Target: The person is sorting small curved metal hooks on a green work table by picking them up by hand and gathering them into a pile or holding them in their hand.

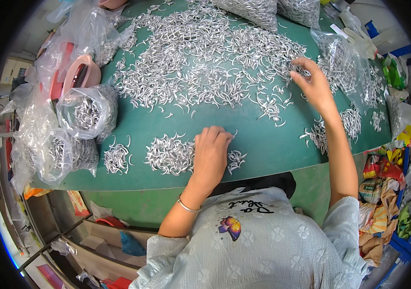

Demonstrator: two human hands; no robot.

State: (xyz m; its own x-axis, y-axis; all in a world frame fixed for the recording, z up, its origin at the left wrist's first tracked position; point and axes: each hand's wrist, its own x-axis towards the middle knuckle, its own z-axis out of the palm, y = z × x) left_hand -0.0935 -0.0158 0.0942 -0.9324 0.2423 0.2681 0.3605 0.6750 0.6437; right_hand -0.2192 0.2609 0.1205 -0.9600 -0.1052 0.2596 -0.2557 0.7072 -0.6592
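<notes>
Small curved silvery metal pieces cover much of the green table in a wide, loose spread. My left hand is low over the near part of the table, its fingers bent down and pressed together. One curved piece shows beside its fingertips, but what lies under them is hidden. A small heap touches that hand's left side, and a few pieces lie to its right. At the right edge of the spread is my right hand, thumb and forefinger apart, with nothing visible between them.
Clear plastic bags of the same pieces stand along the left edge, near a pink basket. More filled bags sit at the back. Another bag lies at the right, with small heaps near my right forearm.
</notes>
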